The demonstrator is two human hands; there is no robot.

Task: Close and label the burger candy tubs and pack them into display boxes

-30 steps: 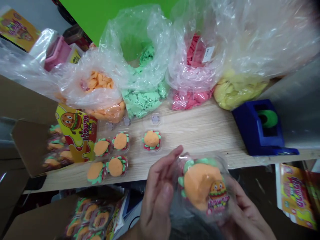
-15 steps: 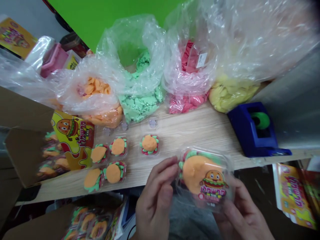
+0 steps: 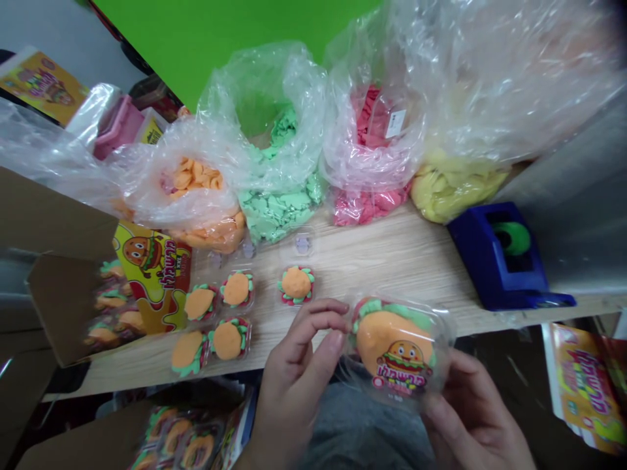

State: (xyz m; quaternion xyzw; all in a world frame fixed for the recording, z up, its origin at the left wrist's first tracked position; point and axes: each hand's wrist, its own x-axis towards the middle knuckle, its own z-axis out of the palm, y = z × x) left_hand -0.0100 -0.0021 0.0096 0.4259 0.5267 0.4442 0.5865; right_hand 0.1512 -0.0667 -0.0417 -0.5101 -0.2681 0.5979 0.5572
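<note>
In front of me, past the shelf's front edge, is a clear plastic clamshell box with a burger-shaped marshmallow candy inside. Orange, green and red layers show through its lid, which bears a cartoon burger label. My right hand grips the box at its right side, thumb on the near corner. At the left side, my left hand has its thumb and fingertips closed on the edge. Left of my hands, open clear boxes hold several candy burgers, among them a single one and a group.
Plastic bags of orange, green, red and yellow pieces line the back. A blue tape dispenser stands right. At left is a printed carton with packed burgers; another box sits below the shelf.
The box has tilted slightly in my hands, and its label has shifted a little left and down. My left thumb has moved up to the box's left edge. The view has shifted slightly.
</note>
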